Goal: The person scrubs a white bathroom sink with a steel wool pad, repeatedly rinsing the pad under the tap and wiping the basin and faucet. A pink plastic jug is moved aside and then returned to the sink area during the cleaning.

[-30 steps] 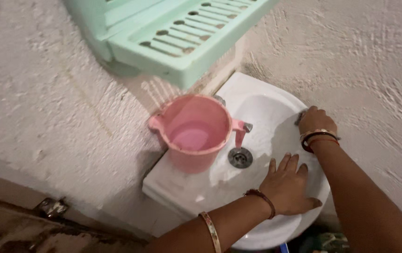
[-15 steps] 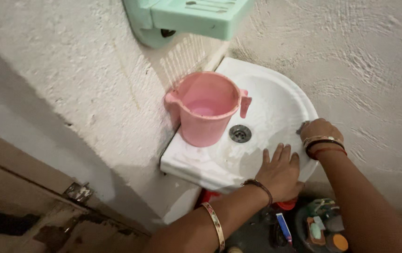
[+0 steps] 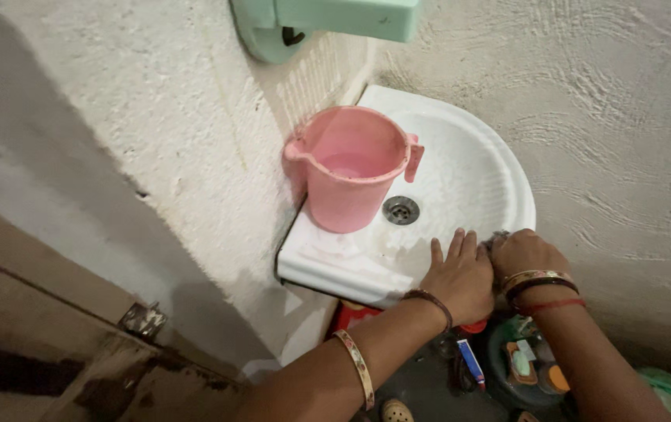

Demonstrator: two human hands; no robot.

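I am observing a pink jug (image 3: 351, 168) standing in the white basin (image 3: 468, 168). My left hand (image 3: 461, 277) is lying flat, fingers spread, on the front rim; my right hand (image 3: 525, 256) is pressing a dark scrubber (image 3: 496, 237) just beside it, fingers curled over it.

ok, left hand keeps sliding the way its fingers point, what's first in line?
Probably the drain: the left hand lies flat on the white sink with fingers aimed up the bowl. The pink mug sits just left of that line; depth is unclear.

Home washroom — corner sink (image 3: 500, 168), pink jug (image 3: 351, 168)
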